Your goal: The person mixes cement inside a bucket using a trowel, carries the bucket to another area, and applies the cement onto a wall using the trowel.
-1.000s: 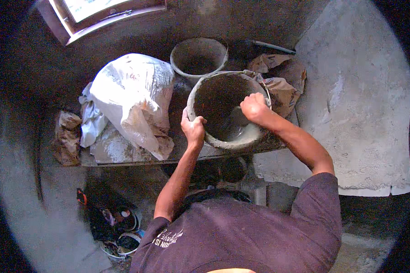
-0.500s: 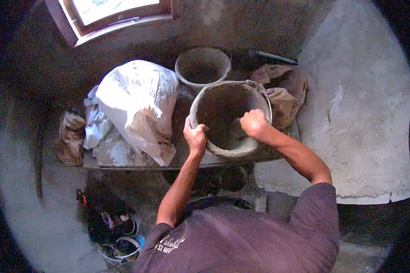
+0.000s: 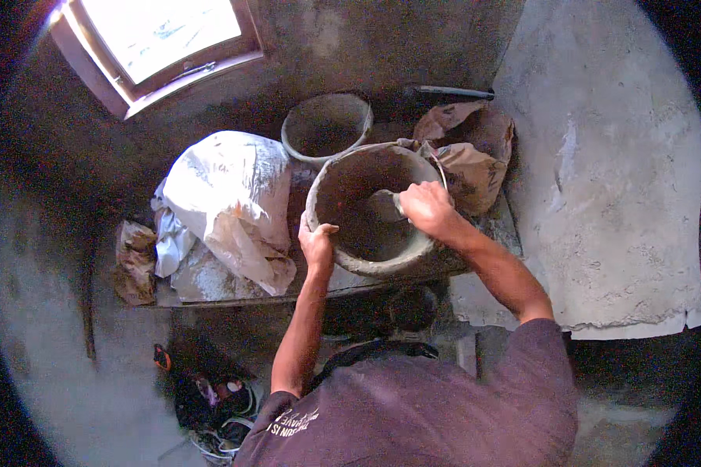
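Item: large mortar-crusted bucket (image 3: pixel 382 267). Location: near edge of the desk (image 3: pixel 350 284), in front of a smaller bucket (image 3: pixel 327 109), between a white sack (image 3: pixel 234 179) and crumpled brown paper (image 3: pixel 475 175). Contents: too dark to identify.

Left hand (image 3: pixel 317 244): closed on the left rim, thumb over the lip, fingers outside.

Right hand (image 3: pixel 427 206): folded into a fist around a pale broad-ended tool (image 3: pixel 383 205), held inside the mouth near the right rim; exact type unclear.

Handling notes, by judgement: the rim grip should stay firm, since sideways pressure could turn or slide the bucket near the edge. The blade is best kept flat against the curved wall, in short strokes, wrist low. Knuckles should clear the rough rim and the wire handle (image 3: pixel 438 166).
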The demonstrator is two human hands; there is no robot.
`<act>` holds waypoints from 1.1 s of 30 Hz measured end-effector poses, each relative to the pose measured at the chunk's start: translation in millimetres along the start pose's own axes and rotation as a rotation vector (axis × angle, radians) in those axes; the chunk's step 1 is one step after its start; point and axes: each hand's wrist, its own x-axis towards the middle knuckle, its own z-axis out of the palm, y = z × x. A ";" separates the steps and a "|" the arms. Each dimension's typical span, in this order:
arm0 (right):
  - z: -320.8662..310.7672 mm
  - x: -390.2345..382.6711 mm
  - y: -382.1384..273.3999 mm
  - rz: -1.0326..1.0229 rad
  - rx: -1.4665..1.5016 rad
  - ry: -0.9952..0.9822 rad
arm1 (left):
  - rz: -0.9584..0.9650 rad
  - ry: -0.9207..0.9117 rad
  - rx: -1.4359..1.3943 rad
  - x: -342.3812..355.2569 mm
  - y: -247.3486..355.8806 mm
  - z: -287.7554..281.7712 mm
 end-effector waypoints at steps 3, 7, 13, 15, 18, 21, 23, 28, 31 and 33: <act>-18.1 -10.7 17.6 0.094 0.260 -0.329 | -0.046 -0.031 -0.087 -0.1 1.7 -1.2; -30.9 -45.2 34.0 0.297 0.480 -0.203 | -0.062 -0.004 0.042 -10.7 9.4 3.5; 2.1 -65.3 80.5 0.461 0.583 -0.189 | 0.046 0.076 0.180 -52.3 14.6 20.5; 13.8 -62.6 85.6 0.457 0.534 -0.263 | 0.005 0.101 0.243 -61.0 16.1 19.9; 21.3 -55.4 92.4 0.451 0.675 -0.393 | -0.005 0.065 0.285 -61.1 20.0 13.1; 22.1 -51.0 96.0 0.331 0.623 -0.368 | -0.051 0.073 0.320 -39.3 28.4 -1.1; 22.8 -48.6 97.6 0.341 0.702 -0.389 | -0.041 -0.042 0.402 -15.5 35.7 -8.9; 28.8 -45.8 99.0 0.324 0.704 -0.400 | -0.364 -0.341 -0.058 14.9 38.0 0.3; 30.7 -47.8 102.2 0.343 0.794 -0.488 | -0.448 -0.315 -0.124 13.8 37.2 1.8; 31.2 -50.0 104.3 0.406 0.892 -0.544 | -0.345 -0.326 -0.077 12.0 33.7 1.2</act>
